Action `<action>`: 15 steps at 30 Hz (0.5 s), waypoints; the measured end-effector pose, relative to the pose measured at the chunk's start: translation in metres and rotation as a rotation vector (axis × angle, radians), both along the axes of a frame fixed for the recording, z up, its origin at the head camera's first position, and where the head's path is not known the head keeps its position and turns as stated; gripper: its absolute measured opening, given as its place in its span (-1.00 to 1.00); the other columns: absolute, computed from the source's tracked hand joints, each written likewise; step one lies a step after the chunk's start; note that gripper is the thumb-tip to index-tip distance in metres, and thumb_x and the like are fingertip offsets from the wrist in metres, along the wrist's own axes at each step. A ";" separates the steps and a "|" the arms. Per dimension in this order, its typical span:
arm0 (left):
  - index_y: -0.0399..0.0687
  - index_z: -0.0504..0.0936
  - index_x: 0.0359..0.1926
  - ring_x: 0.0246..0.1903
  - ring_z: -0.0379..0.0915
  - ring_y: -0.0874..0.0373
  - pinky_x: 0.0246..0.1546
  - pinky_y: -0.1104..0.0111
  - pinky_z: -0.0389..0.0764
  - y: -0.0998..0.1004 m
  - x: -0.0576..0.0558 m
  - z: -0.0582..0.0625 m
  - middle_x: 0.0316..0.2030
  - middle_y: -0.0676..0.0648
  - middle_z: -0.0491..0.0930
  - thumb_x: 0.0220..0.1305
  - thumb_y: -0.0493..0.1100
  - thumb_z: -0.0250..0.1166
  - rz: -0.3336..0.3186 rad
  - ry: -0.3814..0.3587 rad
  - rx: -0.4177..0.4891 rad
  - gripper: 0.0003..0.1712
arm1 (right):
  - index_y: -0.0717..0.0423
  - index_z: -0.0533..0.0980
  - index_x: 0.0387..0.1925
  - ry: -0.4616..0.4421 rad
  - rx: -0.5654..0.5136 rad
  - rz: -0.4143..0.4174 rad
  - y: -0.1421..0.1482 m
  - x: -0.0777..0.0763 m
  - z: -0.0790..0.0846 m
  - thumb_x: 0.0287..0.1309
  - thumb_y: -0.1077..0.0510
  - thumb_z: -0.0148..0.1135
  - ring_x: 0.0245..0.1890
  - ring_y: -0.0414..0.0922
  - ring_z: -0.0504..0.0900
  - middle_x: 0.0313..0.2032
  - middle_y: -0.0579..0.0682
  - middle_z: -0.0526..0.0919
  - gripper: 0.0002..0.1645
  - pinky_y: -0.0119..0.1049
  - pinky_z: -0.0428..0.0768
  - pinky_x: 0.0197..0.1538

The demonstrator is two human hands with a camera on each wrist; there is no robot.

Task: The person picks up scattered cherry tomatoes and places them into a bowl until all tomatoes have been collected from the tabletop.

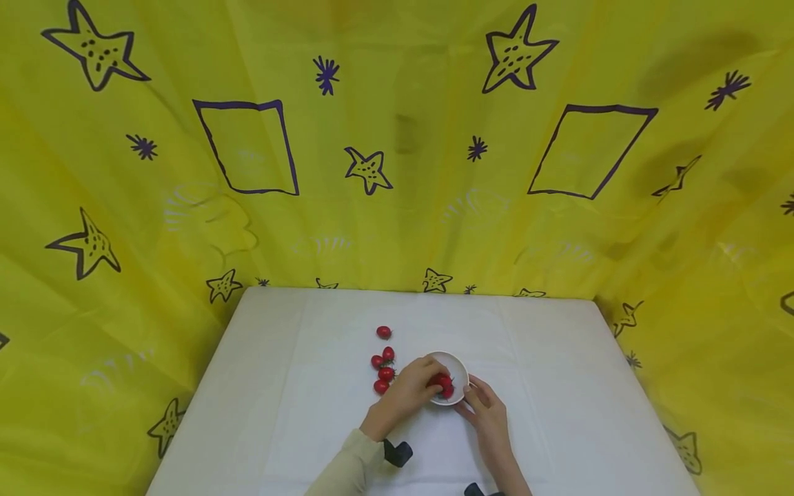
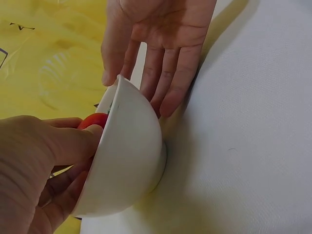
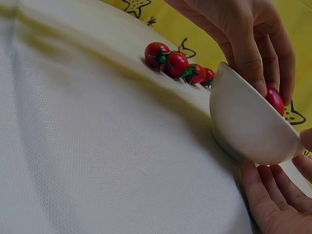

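Note:
A white bowl (image 1: 457, 366) stands on the white table, with red cherry tomatoes (image 1: 447, 392) inside. My left hand (image 1: 406, 388) reaches over the bowl's left rim and pinches a cherry tomato (image 2: 93, 120) between thumb and fingers. In the right wrist view that tomato (image 3: 275, 101) shows at the rim, partly covered by the fingers. At the bowl's right side, my right hand (image 1: 490, 417) holds it, thumb at the rim and fingers along the outer wall. The left wrist view shows the bowl's smooth outside, which hides its contents.
Several cherry tomatoes with green stems (image 3: 176, 63) lie left of the bowl in a rough column. One tomato (image 1: 384, 332) sits apart, farther back. A yellow curtain (image 1: 397, 227) with drawn stars surrounds the table (image 1: 558, 386) at the back and sides.

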State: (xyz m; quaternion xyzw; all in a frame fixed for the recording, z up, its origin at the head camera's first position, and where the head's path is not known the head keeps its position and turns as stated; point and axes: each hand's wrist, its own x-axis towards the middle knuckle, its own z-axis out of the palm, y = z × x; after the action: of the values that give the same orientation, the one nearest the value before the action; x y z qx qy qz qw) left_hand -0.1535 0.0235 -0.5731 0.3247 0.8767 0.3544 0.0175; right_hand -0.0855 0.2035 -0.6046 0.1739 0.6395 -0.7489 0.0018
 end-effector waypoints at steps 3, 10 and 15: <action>0.01 0.68 0.02 0.05 0.58 0.16 0.24 0.33 0.64 0.002 -0.001 0.000 0.04 0.03 0.67 0.31 -0.28 0.44 -0.001 0.011 -0.016 -0.72 | 0.34 0.29 0.46 -0.004 0.003 0.002 0.000 0.000 0.000 0.54 0.14 0.14 0.00 -0.37 0.69 0.34 0.37 0.48 -0.38 -0.25 0.73 0.14; 0.00 0.69 0.04 0.05 0.58 0.16 0.25 0.34 0.64 0.004 -0.001 0.000 0.04 0.02 0.69 0.34 -0.28 0.42 0.014 0.035 -0.045 -0.73 | 0.36 0.30 0.45 -0.004 -0.008 -0.010 0.000 0.000 0.000 0.53 0.15 0.16 -0.02 -0.36 0.70 0.31 0.35 0.52 -0.38 -0.25 0.74 0.13; 0.01 0.70 0.06 0.07 0.59 0.15 0.22 0.35 0.65 0.002 -0.002 0.001 0.03 0.03 0.70 0.35 -0.26 0.42 0.033 0.052 -0.053 -0.71 | 0.35 0.31 0.45 -0.003 -0.002 -0.007 0.000 -0.001 -0.001 0.53 0.13 0.16 0.00 -0.34 0.70 0.34 0.39 0.48 -0.38 -0.24 0.74 0.12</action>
State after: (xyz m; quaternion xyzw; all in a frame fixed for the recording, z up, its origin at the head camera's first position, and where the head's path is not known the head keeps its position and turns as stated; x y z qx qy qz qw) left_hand -0.1557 0.0253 -0.5724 0.3189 0.8912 0.3225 -0.0026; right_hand -0.0863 0.2033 -0.6057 0.1771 0.6381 -0.7493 0.0003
